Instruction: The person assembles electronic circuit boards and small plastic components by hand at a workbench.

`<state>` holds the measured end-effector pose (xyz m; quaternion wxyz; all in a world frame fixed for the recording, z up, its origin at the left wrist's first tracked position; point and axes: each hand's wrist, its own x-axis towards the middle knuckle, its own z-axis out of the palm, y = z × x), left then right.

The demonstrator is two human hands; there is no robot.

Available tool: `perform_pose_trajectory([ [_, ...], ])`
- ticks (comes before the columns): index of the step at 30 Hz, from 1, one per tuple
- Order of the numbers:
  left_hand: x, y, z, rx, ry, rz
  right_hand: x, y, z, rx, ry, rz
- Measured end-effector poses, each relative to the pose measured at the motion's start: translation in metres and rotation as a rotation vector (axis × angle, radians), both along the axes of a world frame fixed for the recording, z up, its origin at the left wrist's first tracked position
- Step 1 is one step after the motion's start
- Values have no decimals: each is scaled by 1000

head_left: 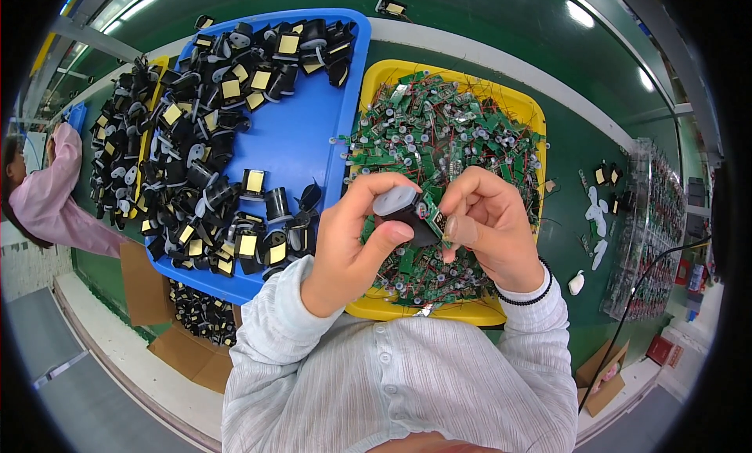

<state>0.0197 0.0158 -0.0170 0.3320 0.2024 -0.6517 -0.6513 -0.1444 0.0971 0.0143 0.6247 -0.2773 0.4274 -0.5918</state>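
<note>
Above the yellow tray (535, 112), my left hand (345, 253) is closed on a small black plastic housing (421, 227) that has a grey rounded cap (395, 201) on one end. My right hand (497, 233) pinches a small green circuit board (435, 216) between thumb and fingers, right against the housing's side. Whether the board sits partly inside the housing, I cannot tell. Beneath both hands, a heap of green circuit boards (427, 124) with thin red wires fills the yellow tray.
On the left a blue tray (294, 135) holds several black housings with cream pads. A cardboard box (149, 284) of similar parts stands below it. White pieces (597, 210) and stacked clear trays (646, 233) lie right. A person in pink sleeves (55, 179) is far left.
</note>
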Motion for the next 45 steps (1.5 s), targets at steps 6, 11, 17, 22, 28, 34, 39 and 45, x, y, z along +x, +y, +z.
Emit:
perform_pose_trajectory([
  [6, -1, 1, -1, 30, 5, 22, 0, -1, 1, -66, 120, -4],
  [11, 2, -2, 3, -214, -142, 27, -5, -2, 5, 28, 165, 132],
  [17, 0, -10, 0, -442, -120, -9, 0, 2, 2, 35, 152, 90],
  [22, -9, -9, 1, -459, -36, -4, 10, 8, 11, -155, 860, -67],
  [28, -3, -9, 5, -317, -47, 3, 12, 7, 14, -258, 1013, -48],
  [34, 7, -13, 11, -136, -26, -152, 9, 10, 17, -211, 989, 66],
  [39, 30, -39, 34, -877, -709, 251, -6, 17, 42, -174, 1261, -149],
  [45, 69, -61, 5, -1007, -1423, 579, -125, -54, 40, -164, 1604, -262],
])
